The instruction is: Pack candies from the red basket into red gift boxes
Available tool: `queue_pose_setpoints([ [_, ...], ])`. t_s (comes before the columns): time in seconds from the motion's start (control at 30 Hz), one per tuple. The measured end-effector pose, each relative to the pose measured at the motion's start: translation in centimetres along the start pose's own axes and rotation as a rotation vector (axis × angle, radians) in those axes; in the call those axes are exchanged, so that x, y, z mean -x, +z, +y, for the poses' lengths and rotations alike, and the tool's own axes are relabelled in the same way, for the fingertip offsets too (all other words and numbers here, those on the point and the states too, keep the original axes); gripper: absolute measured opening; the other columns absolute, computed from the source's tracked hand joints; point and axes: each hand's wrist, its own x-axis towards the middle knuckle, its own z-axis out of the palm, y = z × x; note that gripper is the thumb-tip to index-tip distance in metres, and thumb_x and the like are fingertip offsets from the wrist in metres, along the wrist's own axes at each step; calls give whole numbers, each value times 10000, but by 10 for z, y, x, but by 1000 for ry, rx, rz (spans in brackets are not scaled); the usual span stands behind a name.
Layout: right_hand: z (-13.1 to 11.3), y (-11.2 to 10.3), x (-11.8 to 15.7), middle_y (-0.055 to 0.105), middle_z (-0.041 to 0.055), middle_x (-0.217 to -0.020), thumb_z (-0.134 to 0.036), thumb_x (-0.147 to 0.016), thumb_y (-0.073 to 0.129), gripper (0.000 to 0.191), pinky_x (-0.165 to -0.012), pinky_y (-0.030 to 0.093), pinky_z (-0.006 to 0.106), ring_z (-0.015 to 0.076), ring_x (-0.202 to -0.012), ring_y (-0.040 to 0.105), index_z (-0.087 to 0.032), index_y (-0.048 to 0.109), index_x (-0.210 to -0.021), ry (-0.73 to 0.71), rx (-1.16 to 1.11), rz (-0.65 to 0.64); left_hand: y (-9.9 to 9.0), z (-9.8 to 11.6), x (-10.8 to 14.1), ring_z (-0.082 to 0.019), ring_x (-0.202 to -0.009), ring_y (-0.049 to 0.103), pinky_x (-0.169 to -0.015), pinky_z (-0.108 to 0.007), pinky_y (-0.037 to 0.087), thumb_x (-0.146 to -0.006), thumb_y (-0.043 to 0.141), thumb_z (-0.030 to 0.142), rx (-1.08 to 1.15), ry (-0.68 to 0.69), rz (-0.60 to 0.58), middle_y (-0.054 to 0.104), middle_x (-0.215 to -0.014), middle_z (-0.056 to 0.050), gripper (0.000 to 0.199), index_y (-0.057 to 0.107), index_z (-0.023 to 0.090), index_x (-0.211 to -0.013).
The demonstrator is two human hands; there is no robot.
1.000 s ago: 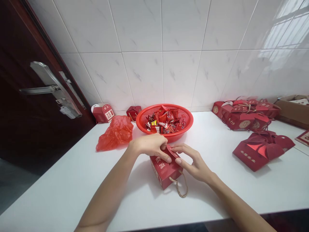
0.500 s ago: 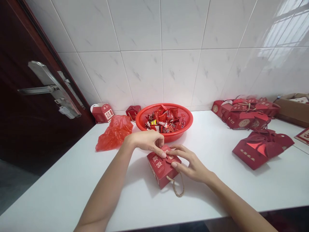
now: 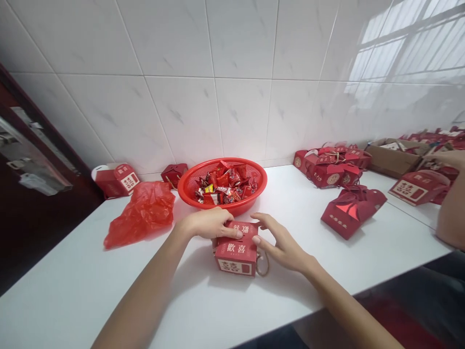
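Observation:
A red gift box [image 3: 237, 249] with gold characters stands on the white table in front of me, its top folded flat and a double-happiness panel facing me. My left hand [image 3: 214, 225] grips it from the left, thumb pressed on the top near the slot, the other fingers partly hidden behind. My right hand [image 3: 281, 242] holds the right side, thumb at the top edge and forefinger at the far corner. A twisted cord handle [image 3: 263, 264] hangs out on the right, below that hand.
A red plastic basket [image 3: 185, 189] of wrapped candies stands just behind the box. To the left lie a crumpled red bag [image 3: 143, 208] and an open-topped red box [image 3: 115, 180]. Several red boxes [image 3: 330, 165], another box [image 3: 352, 211] and a cardboard carton [image 3: 390, 157] are rightward. Another person's arm [image 3: 452, 208] reaches in.
The box has been turned so its double-happiness panel faces me, and its top flaps now lie flat. My view has swung right, bringing another person's arm in.

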Motion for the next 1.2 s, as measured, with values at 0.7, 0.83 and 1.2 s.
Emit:
queue_pose_setpoints([
  [0.7, 18, -53, 88, 659, 119, -1305, -442, -887, 675, 292, -1146, 249, 590, 340, -1294, 522, -229, 665, -1087, -28, 826, 646, 42, 45, -9, -244, -1097, 637, -914, -338, 476, -933, 515, 598, 156, 456, 60, 636, -1344, -88, 719, 349, 268, -1550],
  [0.83, 41, -78, 98, 676, 122, -1282, -526, -904, 615, 342, -1111, 276, 614, 359, -1265, 542, -237, 693, -1068, 90, 912, 765, 29, 42, 5, -240, -1111, 637, -936, -335, 478, -946, 529, 534, 116, 468, 107, 668, -1299, -78, 578, 508, 259, -1454],
  [1.2, 93, -113, 93, 589, 168, -1398, -530, -931, 425, 488, -1041, 354, 600, 380, -1307, 497, -222, 688, -1205, 338, 934, 791, 11, 31, 27, -227, -1106, 653, -939, -313, 506, -933, 555, 515, 122, 398, 163, 713, -1218, -50, 479, 631, 250, -1324],
])
